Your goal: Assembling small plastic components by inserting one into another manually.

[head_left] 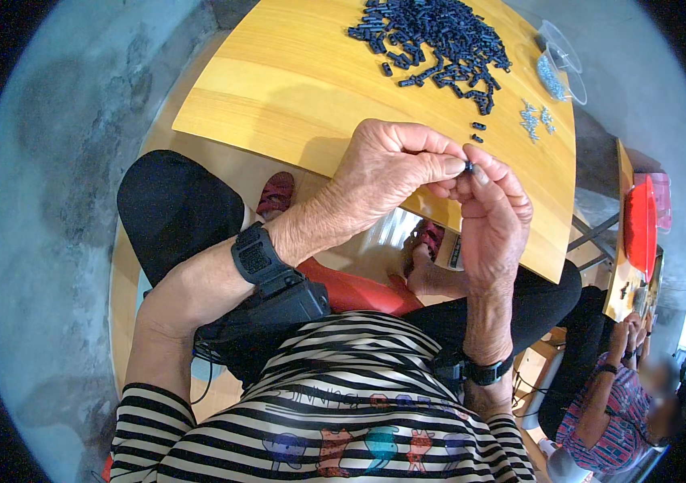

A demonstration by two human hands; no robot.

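Observation:
My left hand [391,165] and my right hand [494,213] meet over the near edge of the wooden table. Both are closed, thumbs and fingertips pinching a tiny dark piece [469,167] between them. Most of that piece is hidden by the fingers, so its exact kind does not show. Just beyond the fingertips lie two small black plastic parts [479,126]. Farther back, a large heap of black plastic parts [448,40] spreads across the tabletop. To its right is a small scatter of silvery screws [530,121].
A clear plastic tub [551,79] of small silvery pieces stands at the table's [278,88] right edge. On the right, another person [605,410] sits by a second table with a red basin [640,229]. A concrete wall [53,201] runs along the left.

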